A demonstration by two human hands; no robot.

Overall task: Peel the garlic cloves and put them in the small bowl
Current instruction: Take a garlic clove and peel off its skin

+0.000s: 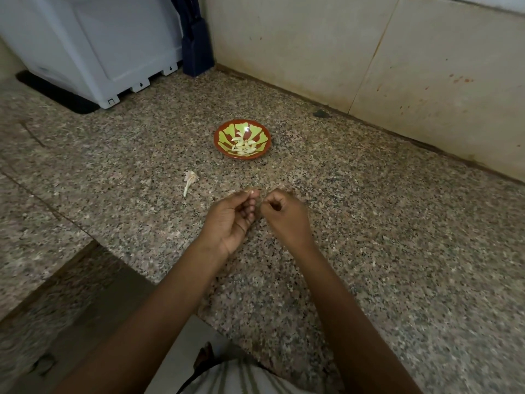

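Head view: left hand [230, 220] and right hand [284, 214] meet fingertip to fingertip low over the surface [369, 223], each grip curled. I cannot tell whether a clove sits between them. Peeled garlic cloves [243, 146] lie in the small bowl [241, 156] just beyond. Judged best: one hand steadies while the other nips the skin's edge and pulls away.

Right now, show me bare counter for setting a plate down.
Widest bare stretch: right of the small bowl and right hand, up to the wall. Also bare between the garlic scrap and the white appliance. Tightest between bowl, scrap and left hand.
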